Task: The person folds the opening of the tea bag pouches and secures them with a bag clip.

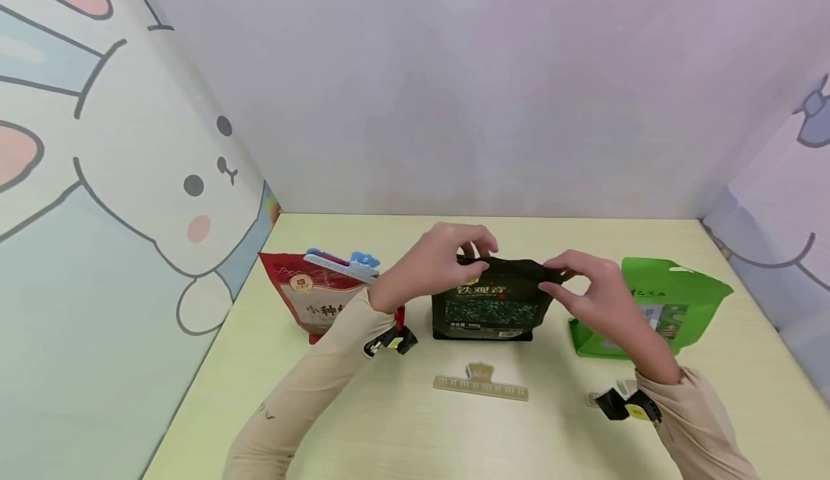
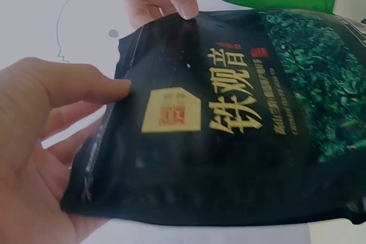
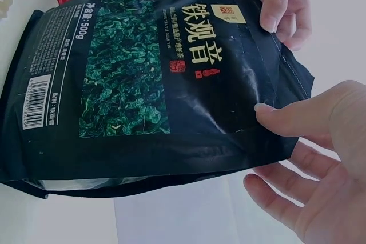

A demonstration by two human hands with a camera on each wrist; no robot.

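Observation:
A black tea bag [image 1: 493, 303] with gold lettering and a green leaf picture stands upright on the table. At the left part of its top edge, my left hand [image 1: 447, 260] pinches the bag between thumb and fingers. My right hand [image 1: 593, 292] pinches the top right corner, its thumb [image 3: 286, 119] on the printed front and its fingers behind. In the left wrist view, the bag's top edge runs between both hands. In front of the bag lies a gold-coloured sealing clip [image 1: 481, 385] with a crown-shaped grip.
On the left stands a red tea bag [image 1: 305, 289] with a light blue clip [image 1: 344, 265] across its top, partly behind my left forearm. A green bag [image 1: 687, 307] stands at the right behind my right wrist. A pale wall [image 1: 480, 105] rises behind the table [image 1: 389, 429].

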